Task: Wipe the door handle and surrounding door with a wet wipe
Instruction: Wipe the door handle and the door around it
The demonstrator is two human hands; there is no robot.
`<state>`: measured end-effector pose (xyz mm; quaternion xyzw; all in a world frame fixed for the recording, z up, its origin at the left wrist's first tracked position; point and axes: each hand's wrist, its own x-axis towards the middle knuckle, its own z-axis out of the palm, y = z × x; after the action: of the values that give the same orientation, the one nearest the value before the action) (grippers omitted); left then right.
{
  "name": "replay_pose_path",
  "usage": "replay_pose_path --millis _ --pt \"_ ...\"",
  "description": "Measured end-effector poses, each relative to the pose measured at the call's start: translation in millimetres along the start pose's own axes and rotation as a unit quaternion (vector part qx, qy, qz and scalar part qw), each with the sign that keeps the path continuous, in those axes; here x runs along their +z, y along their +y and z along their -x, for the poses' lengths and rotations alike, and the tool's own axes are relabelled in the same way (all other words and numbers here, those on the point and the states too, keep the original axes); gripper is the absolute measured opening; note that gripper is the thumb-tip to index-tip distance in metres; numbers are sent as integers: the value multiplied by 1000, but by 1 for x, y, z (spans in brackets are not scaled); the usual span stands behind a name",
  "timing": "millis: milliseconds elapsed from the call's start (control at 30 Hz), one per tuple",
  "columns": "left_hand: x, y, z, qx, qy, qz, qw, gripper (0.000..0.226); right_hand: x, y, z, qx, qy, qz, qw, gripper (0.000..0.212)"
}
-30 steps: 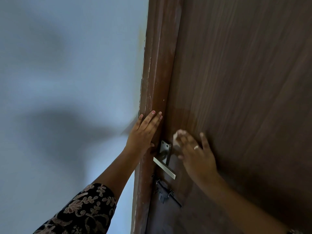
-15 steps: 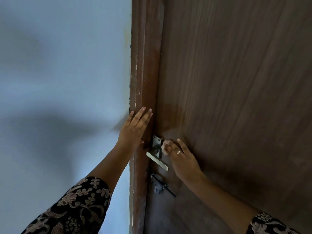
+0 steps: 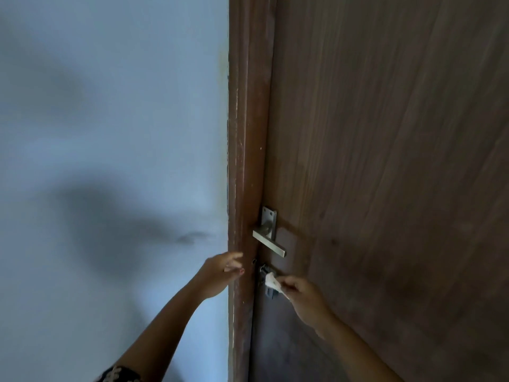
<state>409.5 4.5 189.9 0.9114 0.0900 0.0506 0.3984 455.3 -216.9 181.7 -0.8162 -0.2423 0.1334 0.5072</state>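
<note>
A silver lever door handle on its metal plate is fixed to the dark brown wooden door. Below it sits a metal latch bolt. My right hand pinches a crumpled white wet wipe and holds it against the latch, below the handle. My left hand is at the edge of the brown door frame, fingers loosely spread, holding nothing. A damp, darker patch shows on the door right of the handle.
A pale blue wall fills the left half, with soft shadows on it. The door frame runs vertically between wall and door. A patterned sleeve shows at the bottom edge.
My right hand has moved down with the wipe from beside the handle to the latch below it. My left hand slid down the frame from above the handle to below it.
</note>
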Motion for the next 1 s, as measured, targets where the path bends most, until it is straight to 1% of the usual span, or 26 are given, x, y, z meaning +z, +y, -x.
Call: replay_pose_path --millis 33,67,133,167,200,233,267,333,367,467,567,700,767,833,933,967,1000 --pt "7 1 8 -19 -9 60 998 45 6 -4 3 36 -13 -116 993 21" --pt "14 3 16 -37 -16 113 993 43 12 -7 6 63 -25 -216 974 21" --pt "25 11 29 -59 -28 199 978 36 22 -10 11 108 -29 -384 917 23" --pt "28 15 35 -61 -30 225 972 29 27 -12 13 123 -24 -442 888 24" --pt "30 20 41 -60 -25 242 968 22 30 -14 15 130 -18 -481 867 26" --pt "31 26 47 -59 -13 255 965 19 34 -17 18 132 -12 -505 853 27" --pt "32 30 52 -61 5 264 963 18 36 -18 19 131 -4 -520 844 29" --pt "34 36 61 -73 53 281 955 13 39 -20 23 127 4 -531 838 32" --pt "34 38 65 -82 74 295 949 9 40 -21 25 123 6 -524 843 34" --pt "36 42 74 -110 120 351 922 5 41 -25 27 105 33 -453 885 32" --pt "41 46 79 -139 137 397 897 5 41 -25 28 73 66 -424 900 32" --pt "46 49 77 -160 171 410 882 5 42 -27 27 28 73 -368 927 23" --pt "47 50 77 -164 182 408 880 7 43 -28 26 -10 85 -324 942 29" --pt "50 52 76 -156 186 404 882 9 41 -27 24 -58 115 -243 961 30" --pt "53 55 75 -142 159 410 887 10 35 -24 19 -86 152 -127 976 26" --pt "53 55 74 -147 144 430 879 10 32 -23 17 -95 159 -87 979 28" --pt "53 55 73 -154 125 464 863 8 29 -23 16 -107 165 -46 979 31"
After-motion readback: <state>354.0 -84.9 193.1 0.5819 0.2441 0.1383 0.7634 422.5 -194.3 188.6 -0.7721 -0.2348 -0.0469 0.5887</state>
